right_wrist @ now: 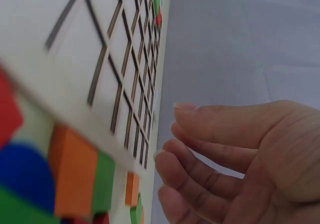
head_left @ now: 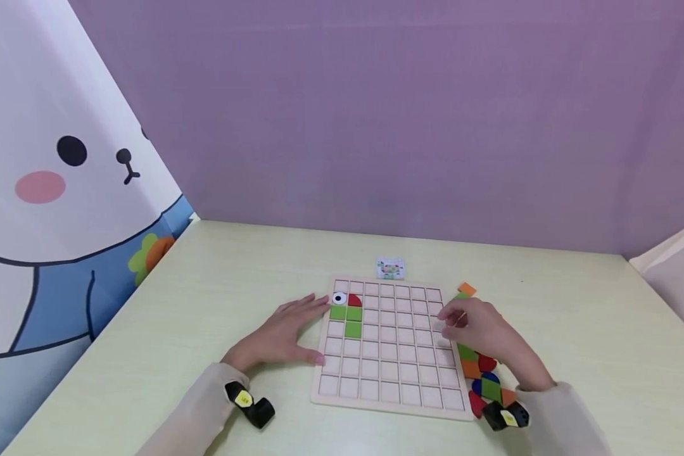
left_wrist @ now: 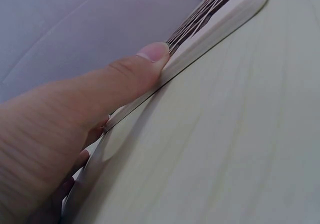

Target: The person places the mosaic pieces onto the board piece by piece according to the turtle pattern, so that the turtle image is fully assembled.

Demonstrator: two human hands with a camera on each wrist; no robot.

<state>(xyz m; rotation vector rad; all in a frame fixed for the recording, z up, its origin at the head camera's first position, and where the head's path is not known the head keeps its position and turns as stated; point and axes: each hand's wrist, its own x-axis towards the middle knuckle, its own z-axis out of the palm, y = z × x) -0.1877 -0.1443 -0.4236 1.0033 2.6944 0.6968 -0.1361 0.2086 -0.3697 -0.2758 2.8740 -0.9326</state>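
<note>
A pale wooden grid board (head_left: 380, 351) lies on the table. In its upper left cells sit an eye tile (head_left: 339, 297), a red quarter-round piece (head_left: 354, 300) and several green squares (head_left: 353, 329). My left hand (head_left: 282, 332) rests at the board's left edge with fingers spread; in the left wrist view its thumb (left_wrist: 125, 77) presses on the rim. Over the board's right edge hovers my right hand (head_left: 479, 326), fingers loosely bent. The right wrist view shows nothing between its thumb (right_wrist: 220, 124) and fingers.
Along the board's right side lie loose coloured pieces, among them an orange block (right_wrist: 75, 171), a blue rounded piece (right_wrist: 25, 174) and a red one (head_left: 477, 403). A small picture card (head_left: 390, 268) lies behind the board. A purple partition (head_left: 399, 126) stands at the table's back.
</note>
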